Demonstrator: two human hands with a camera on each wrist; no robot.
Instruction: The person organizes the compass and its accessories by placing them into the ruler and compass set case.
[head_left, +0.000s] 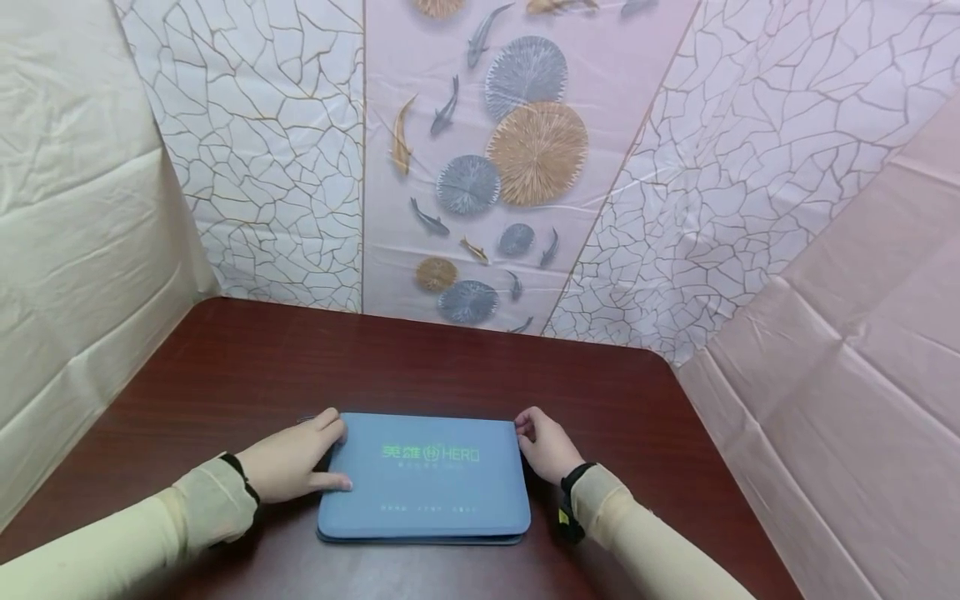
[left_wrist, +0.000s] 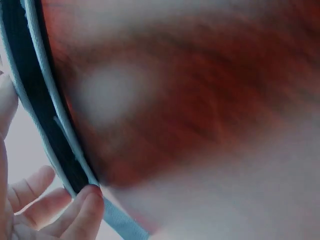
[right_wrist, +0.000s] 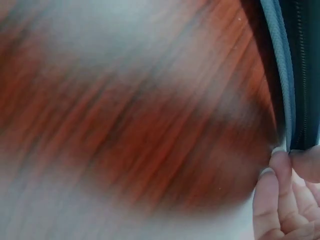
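**Both hands on the blue case**

Dark red wood table [head_left: 225,375] spreads out under my arms, walled in by patterned plastic sheeting [head_left: 525,167] printed with fish and round lily leaves. Between my hands lies a flat blue zip case [head_left: 427,475] with green lettering on its cover, closed, square to me.

My left hand [head_left: 296,458] rests against the case's left edge, thumb lying on the cover, index finger stretched along the far corner; from the left wrist view my fingertips [left_wrist: 85,200] curl under the zippered rim [left_wrist: 50,130]. My right hand [head_left: 546,442] sits at the far right corner, fingers bent. The right wrist view is blurred, but thumb and forefinger [right_wrist: 280,165] seem to pinch the corner by the zip. Beige sleeves [head_left: 637,525] cover both wrists.
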